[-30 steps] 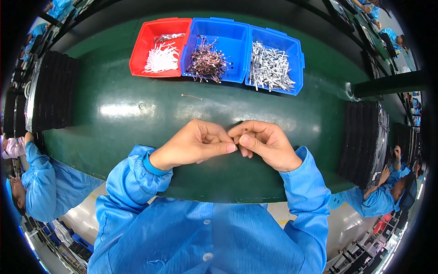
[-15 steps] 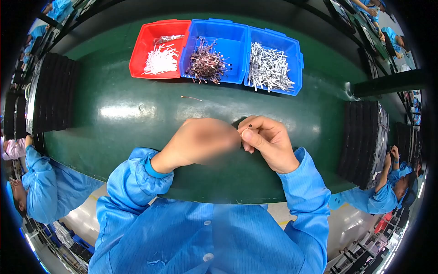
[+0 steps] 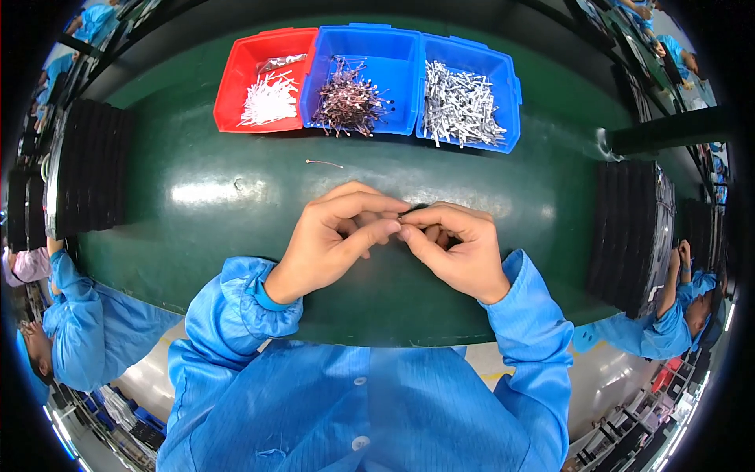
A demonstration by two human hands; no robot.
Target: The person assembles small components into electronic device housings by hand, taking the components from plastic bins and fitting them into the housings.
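The head view looks down from the person's own head, through the left of two wide fisheye lenses worn side by side. It is upright and unmirrored, facing forward over the green table (image 3: 409, 311), whose edge bends toward the rim. The blue coat (image 3: 314, 409) fills the bottom, nearest the lens; the left hand (image 3: 334, 232) and right hand (image 3: 460, 248) sit near the middle, seen from above. The red bin (image 3: 245, 59) and blue bins (image 3: 393, 63) lie farther off, toward the top, and black stacks (image 3: 88, 173) flank both sides
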